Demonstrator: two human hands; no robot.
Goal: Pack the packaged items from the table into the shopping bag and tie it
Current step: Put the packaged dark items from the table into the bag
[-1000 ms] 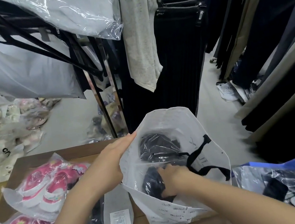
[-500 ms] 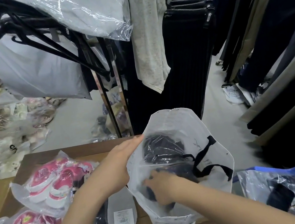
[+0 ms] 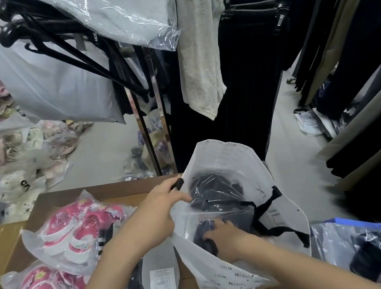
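Nearest, just left of the white plastic shopping bag with black strap handles [image 3: 227, 160], a clear-wrapped grey and black garment pack with a white label [image 3: 159, 275] lies flat on the brown wooden table [image 3: 106, 191]. Farther left of the bag, two clear packs of pink and white shoes [image 3: 73, 235] overlap. The right hand [image 3: 226, 238] reaches down inside the bag, its fingers bent onto the dark garment packs in clear film [image 3: 215, 192] that sit within; whether they clasp or merely press I cannot tell. The left hand [image 3: 158, 215] grips the bag's left rim, thumb inside and fingers curled outside. Right of the bag stands a blue plastic crate [image 3: 379, 223]. Behind the bag, dark trousers [image 3: 248, 71] hang on a rack
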